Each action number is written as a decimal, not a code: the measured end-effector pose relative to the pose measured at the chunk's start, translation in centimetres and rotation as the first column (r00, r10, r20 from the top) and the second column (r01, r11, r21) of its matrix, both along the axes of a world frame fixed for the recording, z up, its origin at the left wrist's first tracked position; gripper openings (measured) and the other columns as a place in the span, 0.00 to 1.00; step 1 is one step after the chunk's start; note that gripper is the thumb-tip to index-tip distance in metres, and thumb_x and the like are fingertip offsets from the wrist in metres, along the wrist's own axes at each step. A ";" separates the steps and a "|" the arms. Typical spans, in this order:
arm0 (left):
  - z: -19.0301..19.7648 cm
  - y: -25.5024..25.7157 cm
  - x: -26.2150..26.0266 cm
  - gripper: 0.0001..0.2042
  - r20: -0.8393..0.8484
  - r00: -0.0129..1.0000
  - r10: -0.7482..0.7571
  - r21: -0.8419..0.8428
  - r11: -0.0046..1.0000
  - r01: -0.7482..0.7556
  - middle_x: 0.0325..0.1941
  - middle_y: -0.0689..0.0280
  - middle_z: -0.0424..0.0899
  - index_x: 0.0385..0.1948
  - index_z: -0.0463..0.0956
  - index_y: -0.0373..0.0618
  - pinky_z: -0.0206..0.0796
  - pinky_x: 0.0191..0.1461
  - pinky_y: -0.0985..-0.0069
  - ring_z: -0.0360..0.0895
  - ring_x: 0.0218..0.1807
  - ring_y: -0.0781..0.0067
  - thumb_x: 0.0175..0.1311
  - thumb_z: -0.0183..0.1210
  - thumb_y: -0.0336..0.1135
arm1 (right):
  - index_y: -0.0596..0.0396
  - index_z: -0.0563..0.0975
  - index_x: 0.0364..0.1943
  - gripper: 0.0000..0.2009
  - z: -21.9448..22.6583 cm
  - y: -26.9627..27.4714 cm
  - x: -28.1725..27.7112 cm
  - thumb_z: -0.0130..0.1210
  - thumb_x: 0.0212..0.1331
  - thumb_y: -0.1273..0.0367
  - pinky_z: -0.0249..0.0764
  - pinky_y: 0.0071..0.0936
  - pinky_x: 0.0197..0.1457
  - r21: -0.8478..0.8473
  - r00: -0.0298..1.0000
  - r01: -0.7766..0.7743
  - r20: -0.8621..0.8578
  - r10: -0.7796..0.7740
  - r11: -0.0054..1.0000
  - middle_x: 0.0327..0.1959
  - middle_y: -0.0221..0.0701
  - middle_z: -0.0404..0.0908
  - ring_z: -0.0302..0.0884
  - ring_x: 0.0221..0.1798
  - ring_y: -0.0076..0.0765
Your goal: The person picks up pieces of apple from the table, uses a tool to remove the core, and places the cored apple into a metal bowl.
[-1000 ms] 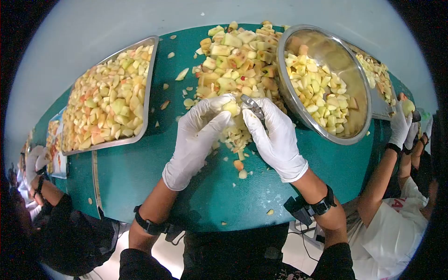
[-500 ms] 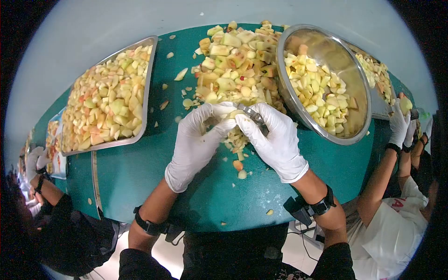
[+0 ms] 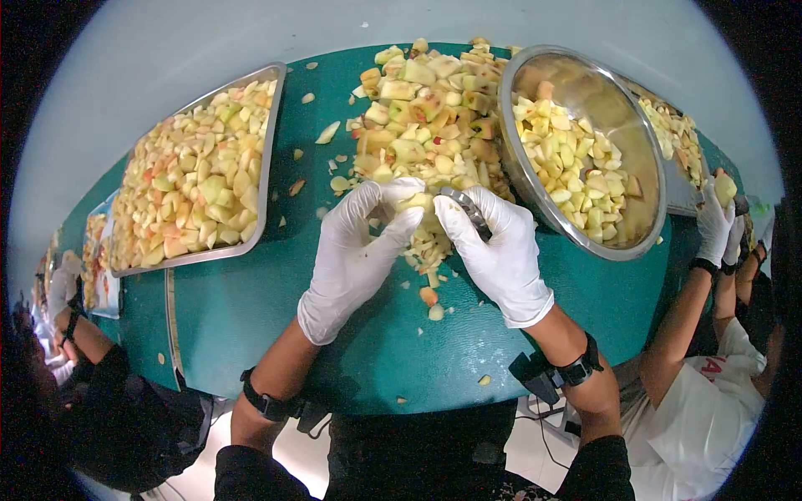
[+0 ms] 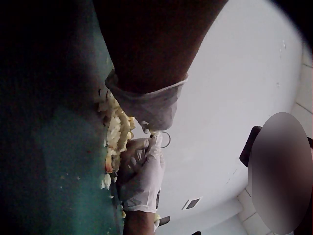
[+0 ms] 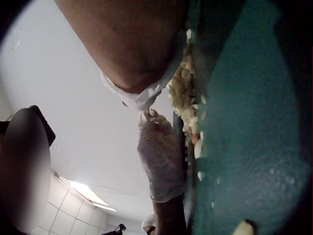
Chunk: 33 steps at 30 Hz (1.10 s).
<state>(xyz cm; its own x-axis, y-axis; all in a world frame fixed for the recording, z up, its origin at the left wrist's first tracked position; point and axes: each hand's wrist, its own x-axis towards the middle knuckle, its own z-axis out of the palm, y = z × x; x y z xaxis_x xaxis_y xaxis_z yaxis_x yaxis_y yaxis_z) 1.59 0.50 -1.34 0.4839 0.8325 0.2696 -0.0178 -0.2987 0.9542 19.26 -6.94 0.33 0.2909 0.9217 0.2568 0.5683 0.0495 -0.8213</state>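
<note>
Both hands wear white gloves and meet over the near end of a heap of cut apple pieces (image 3: 409,150). My left hand (image 3: 355,255) pinches a pale apple piece (image 3: 415,201) between thumb and fingers. Just to its right, my right hand (image 3: 501,259) grips a small grey metal tool (image 3: 464,205) with its curved end toward that piece. A thin ring-like loop (image 4: 167,139) shows beside the fingers in the left wrist view. Much of the tool is hidden by the right hand's fingers.
A metal tray (image 3: 269,159) full of apple chunks stands left. A steel bowl (image 3: 643,167), partly filled with chunks, leans beside the heap. Scraps dot the green table (image 3: 251,309). People work at both sides; a gloved hand (image 3: 715,224) at right holds an apple piece.
Half a second ago the fingertips and tool were close together over the apple piece. Now the hands have parted slightly, and the piece and tool show more.
</note>
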 end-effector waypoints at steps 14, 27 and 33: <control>0.3 0.2 -0.4 0.12 -0.088 0.996 -0.017 0.169 0.985 0.032 0.53 0.60 0.83 0.50 0.80 0.36 0.68 0.60 0.74 0.78 0.52 0.72 0.66 0.63 0.24 | 0.53 0.80 0.31 0.20 -0.3 0.1 0.5 0.63 0.65 0.50 0.70 0.38 0.27 -0.094 0.995 -0.086 0.051 0.091 0.992 0.20 0.39 0.78 0.78 0.23 0.47; -0.2 0.1 -0.1 0.13 -0.055 0.998 -0.043 0.111 0.993 0.049 0.50 0.62 0.83 0.50 0.81 0.38 0.68 0.58 0.75 0.78 0.50 0.74 0.65 0.65 0.27 | 0.52 0.78 0.30 0.19 -0.8 0.1 0.5 0.67 0.61 0.52 0.70 0.38 0.25 0.026 0.999 -0.028 0.030 0.027 0.999 0.19 0.36 0.77 0.77 0.21 0.47; -0.4 0.3 -0.1 0.15 0.005 0.998 -0.059 0.101 0.993 0.059 0.51 0.63 0.83 0.51 0.81 0.39 0.69 0.58 0.75 0.77 0.51 0.75 0.64 0.67 0.26 | 0.53 0.77 0.30 0.22 0.4 0.0 0.4 0.64 0.63 0.47 0.71 0.42 0.27 -0.047 0.983 -0.062 0.167 0.069 0.997 0.21 0.38 0.78 0.79 0.24 0.50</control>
<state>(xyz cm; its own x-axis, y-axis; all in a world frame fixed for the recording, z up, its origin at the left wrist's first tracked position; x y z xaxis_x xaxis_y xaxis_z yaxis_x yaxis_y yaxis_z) 1.49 0.83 -1.76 0.5288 0.7709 0.3552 -0.0461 -0.3918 0.9189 19.68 -6.99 0.68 0.1851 0.9482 0.2580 0.6955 0.0591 -0.7161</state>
